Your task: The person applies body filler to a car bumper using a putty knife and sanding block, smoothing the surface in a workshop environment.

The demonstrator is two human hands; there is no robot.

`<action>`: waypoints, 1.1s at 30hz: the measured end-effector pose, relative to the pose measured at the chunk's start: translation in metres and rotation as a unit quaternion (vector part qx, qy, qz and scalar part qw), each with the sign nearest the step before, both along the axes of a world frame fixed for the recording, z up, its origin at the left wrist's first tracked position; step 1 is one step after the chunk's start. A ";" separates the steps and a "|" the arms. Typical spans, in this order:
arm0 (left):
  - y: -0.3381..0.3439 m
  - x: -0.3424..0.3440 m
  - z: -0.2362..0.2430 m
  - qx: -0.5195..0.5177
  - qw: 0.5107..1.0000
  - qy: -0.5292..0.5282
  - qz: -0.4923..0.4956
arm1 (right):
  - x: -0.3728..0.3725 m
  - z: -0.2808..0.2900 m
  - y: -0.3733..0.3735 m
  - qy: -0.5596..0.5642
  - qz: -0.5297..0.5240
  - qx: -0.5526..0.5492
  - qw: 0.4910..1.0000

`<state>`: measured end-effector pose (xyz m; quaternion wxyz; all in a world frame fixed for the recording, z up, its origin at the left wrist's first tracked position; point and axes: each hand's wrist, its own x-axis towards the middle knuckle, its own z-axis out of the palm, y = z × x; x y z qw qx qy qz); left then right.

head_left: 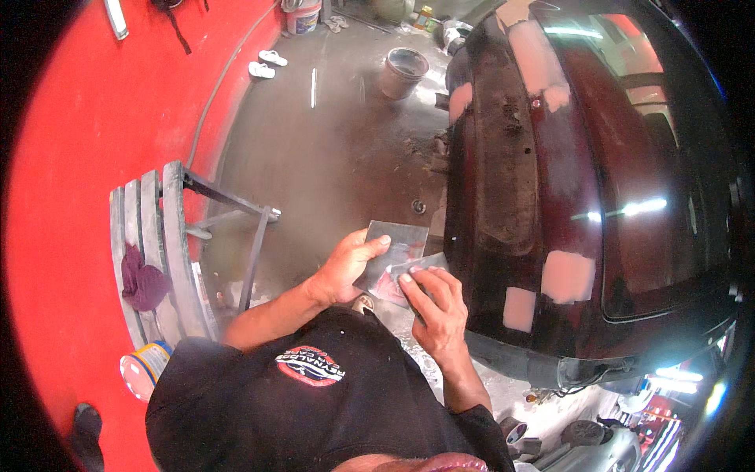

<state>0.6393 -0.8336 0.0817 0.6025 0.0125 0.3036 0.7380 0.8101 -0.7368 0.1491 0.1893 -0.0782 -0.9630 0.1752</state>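
In front of my chest, my left hand (346, 267) grips a thin grey rectangular plate (407, 234), thumb on top and the other fingers beneath. Pink paste (385, 287) is smeared over the plate's near part. My right hand (440, 307) is closed on a flat spreader (434, 261), its fingers pressed along the blade, which meets the plate and the paste; the fingers hide much of this tool. Close on the right stands a dark red car (578, 157) with dull sanded areas. Pink filler patches (568, 277) mark several spots on its body.
A worn slatted bench (177, 236) stands at left against the red wall (102, 102), with a purple cloth (144, 279) on it. A tin (141, 374) is beside my left sleeve. Farther off are a round bucket (403, 73) and white sandals (267, 63) on the floor.
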 end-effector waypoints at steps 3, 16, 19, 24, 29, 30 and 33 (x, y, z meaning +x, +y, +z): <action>-0.004 -0.007 -0.011 0.025 0.999 -0.023 0.020 | 0.022 -0.049 0.024 0.041 -0.032 0.096 0.994; -0.007 -0.017 -0.048 -0.094 0.923 0.352 0.128 | -0.033 -0.028 -0.005 -0.127 0.051 -0.053 0.989; -0.001 -0.038 -0.040 -0.067 0.942 0.223 0.244 | -0.035 -0.030 0.007 -0.128 0.094 -0.067 0.985; 0.003 -0.034 -0.038 -0.066 0.954 0.141 0.255 | -0.059 -0.017 -0.007 0.055 0.061 -0.062 0.995; 0.004 -0.063 -0.047 0.042 0.987 -0.096 0.126 | -0.070 -0.079 0.031 0.022 -0.043 0.012 0.999; 0.007 -0.069 -0.045 0.037 0.986 -0.086 0.138 | -0.072 -0.088 0.042 0.005 -0.060 0.003 0.998; 0.029 -0.080 -0.037 -0.006 0.979 0.036 0.199 | -0.092 -0.086 0.059 0.010 -0.048 -0.043 0.998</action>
